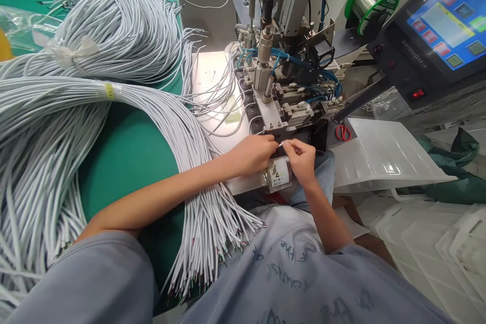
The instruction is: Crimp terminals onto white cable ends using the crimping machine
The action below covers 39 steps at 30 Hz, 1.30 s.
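Note:
At the front of a bench machine, my left hand is closed around a thin white cable. My right hand pinches the same cable's end between thumb and fingertips, just right of the left hand. The tip itself is too small to make out. Just below both hands lies a clear bag with a white label. Under my left forearm runs a large bundle of white cables, its stripped ends hanging at the bench's front edge.
More cable bundles lie on the green mat at left. Loose cables lead to the machine over a white board. To the right are a solder spool, a lit touchscreen, red-handled scissors and a translucent plastic tray.

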Each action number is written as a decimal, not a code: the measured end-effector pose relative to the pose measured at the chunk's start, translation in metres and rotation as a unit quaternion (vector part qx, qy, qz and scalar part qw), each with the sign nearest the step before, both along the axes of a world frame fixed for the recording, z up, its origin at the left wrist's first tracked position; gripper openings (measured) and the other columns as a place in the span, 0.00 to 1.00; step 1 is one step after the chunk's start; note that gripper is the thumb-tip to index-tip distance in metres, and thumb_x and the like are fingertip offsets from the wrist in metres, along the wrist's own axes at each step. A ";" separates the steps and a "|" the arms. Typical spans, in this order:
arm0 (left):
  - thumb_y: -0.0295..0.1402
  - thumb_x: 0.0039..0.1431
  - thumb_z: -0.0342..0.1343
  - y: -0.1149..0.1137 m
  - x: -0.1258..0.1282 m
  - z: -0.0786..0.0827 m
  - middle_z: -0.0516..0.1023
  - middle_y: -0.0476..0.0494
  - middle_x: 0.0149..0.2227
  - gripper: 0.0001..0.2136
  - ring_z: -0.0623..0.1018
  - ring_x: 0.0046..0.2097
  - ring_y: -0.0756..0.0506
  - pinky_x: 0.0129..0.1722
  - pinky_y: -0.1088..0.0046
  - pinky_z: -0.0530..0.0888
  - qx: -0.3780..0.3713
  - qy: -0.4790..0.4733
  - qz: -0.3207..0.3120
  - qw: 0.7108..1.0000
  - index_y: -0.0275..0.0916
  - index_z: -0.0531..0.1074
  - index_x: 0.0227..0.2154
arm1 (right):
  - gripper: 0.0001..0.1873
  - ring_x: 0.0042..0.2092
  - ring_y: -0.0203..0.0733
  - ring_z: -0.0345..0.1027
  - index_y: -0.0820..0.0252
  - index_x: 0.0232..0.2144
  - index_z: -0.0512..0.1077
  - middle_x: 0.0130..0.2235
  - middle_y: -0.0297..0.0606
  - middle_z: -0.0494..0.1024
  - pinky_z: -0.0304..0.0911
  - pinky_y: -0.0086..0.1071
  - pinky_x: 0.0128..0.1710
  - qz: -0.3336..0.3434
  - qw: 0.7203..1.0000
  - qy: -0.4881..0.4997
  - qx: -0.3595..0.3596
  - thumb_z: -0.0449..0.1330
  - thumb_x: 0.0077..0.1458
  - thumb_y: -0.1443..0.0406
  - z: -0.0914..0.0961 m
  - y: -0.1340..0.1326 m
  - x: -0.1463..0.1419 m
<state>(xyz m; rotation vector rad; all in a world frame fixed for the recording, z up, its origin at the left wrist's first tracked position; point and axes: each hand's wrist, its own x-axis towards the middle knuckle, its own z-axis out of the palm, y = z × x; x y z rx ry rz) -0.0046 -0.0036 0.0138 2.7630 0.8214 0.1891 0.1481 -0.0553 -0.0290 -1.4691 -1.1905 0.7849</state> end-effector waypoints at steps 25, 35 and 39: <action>0.21 0.53 0.46 0.003 -0.001 -0.013 0.69 0.35 0.41 0.18 0.76 0.36 0.44 0.31 0.71 0.70 0.021 0.118 -0.035 0.992 0.31 0.66 0.48 | 0.09 0.24 0.32 0.60 0.61 0.21 0.68 0.22 0.31 0.68 0.58 0.28 0.25 0.123 0.977 0.061 -0.162 0.57 0.40 0.60 -0.017 0.031 0.022; 0.21 0.55 0.44 0.002 0.000 -0.004 0.70 0.35 0.41 0.15 0.76 0.37 0.44 0.32 0.70 0.71 0.052 0.136 -0.066 0.987 0.29 0.67 0.45 | 0.12 0.25 0.34 0.62 0.60 0.24 0.68 0.23 0.32 0.69 0.56 0.28 0.23 0.087 0.977 0.104 -0.163 0.60 0.40 0.58 -0.025 0.029 0.020; 0.22 0.54 0.45 0.000 0.000 -0.005 0.70 0.35 0.41 0.15 0.76 0.38 0.43 0.30 0.70 0.70 0.064 0.137 -0.069 0.986 0.28 0.67 0.45 | 0.11 0.25 0.33 0.61 0.61 0.23 0.67 0.22 0.31 0.68 0.55 0.27 0.23 0.109 0.971 0.111 -0.182 0.60 0.40 0.58 -0.024 0.031 0.021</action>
